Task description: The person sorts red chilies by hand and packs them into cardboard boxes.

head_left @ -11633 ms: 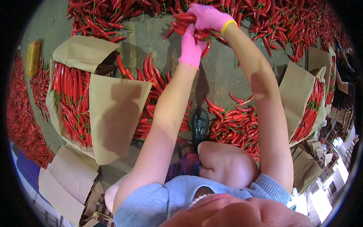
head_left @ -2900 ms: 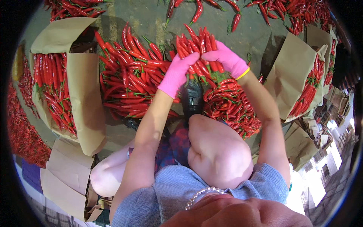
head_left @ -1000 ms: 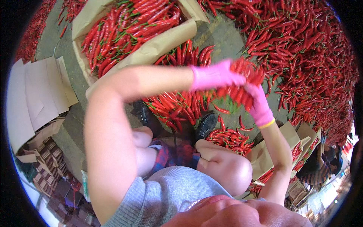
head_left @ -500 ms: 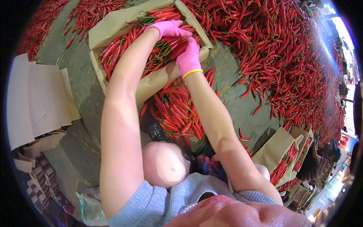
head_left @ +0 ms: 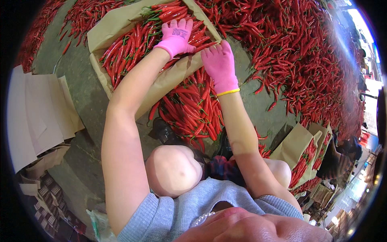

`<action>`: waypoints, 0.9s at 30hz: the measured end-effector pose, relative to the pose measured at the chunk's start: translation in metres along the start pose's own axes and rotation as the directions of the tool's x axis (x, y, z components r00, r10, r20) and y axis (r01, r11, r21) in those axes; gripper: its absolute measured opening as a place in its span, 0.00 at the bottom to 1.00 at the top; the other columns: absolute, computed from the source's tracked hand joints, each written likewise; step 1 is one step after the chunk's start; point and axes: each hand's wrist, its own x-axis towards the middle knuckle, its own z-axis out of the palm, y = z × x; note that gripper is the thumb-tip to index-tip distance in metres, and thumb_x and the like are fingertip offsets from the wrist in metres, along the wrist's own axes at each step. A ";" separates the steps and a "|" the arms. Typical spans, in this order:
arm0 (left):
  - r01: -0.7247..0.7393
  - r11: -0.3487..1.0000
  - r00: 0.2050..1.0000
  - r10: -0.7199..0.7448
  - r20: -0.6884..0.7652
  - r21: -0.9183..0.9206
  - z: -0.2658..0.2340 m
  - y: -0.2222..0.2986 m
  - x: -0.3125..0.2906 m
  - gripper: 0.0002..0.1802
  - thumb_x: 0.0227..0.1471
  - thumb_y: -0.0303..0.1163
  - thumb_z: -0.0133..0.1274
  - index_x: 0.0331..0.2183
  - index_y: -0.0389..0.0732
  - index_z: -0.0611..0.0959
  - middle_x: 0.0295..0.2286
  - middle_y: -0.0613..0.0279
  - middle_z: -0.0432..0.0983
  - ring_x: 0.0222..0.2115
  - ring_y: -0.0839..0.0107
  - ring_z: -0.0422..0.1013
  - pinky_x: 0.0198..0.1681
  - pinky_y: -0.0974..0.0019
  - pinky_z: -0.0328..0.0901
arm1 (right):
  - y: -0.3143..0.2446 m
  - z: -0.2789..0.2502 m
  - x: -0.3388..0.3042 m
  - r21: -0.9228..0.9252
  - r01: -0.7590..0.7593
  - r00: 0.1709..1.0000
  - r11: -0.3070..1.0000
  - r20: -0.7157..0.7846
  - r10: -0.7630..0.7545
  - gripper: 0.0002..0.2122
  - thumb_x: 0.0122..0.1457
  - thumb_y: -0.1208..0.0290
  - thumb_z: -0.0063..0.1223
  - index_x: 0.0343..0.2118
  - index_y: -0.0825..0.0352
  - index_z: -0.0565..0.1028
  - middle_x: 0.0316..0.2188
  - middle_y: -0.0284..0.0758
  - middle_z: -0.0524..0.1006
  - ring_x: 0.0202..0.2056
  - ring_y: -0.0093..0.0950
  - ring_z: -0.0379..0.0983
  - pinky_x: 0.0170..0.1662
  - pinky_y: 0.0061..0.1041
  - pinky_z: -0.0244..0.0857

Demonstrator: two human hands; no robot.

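Note:
A brown paper-lined carton [head_left: 109, 30] holds rows of red chili peppers [head_left: 135, 46] with green stems. My left hand [head_left: 176, 39], in a pink glove, lies flat on the chilies inside it, fingers spread toward the far side. At the carton's near right corner is my right hand [head_left: 221, 66], in a pink glove with a yellow cuff. Its fingers are curled over the edge there; their tips are partly hidden. Just below the carton's near wall, a loose heap of chilies [head_left: 191, 107] sits on the floor in front of my knees.
A large pile of chilies [head_left: 294, 52] spreads across the right side, with another pile [head_left: 86, 18] at the far left. Flat cardboard sheets [head_left: 40, 113] are stacked at the left. Filled paper-lined cartons [head_left: 290, 147] stand at the lower right, near a clear plastic bag [head_left: 100, 226] at lower left.
My left hand has turned and flattened onto the chilies. My right hand has come out of the carton, moving right to its near corner. The carton appears slightly further left.

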 end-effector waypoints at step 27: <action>-0.302 0.773 0.643 -0.267 -0.718 -0.558 0.038 -0.068 -0.064 0.22 0.53 0.32 0.57 0.50 0.37 0.79 0.50 0.49 0.74 0.53 0.55 0.69 0.59 0.55 0.61 | -0.047 0.012 0.072 -0.805 0.589 0.807 -0.074 0.591 -0.012 0.16 0.52 0.71 0.60 0.46 0.58 0.79 0.38 0.36 0.78 0.42 0.39 0.74 0.47 0.36 0.69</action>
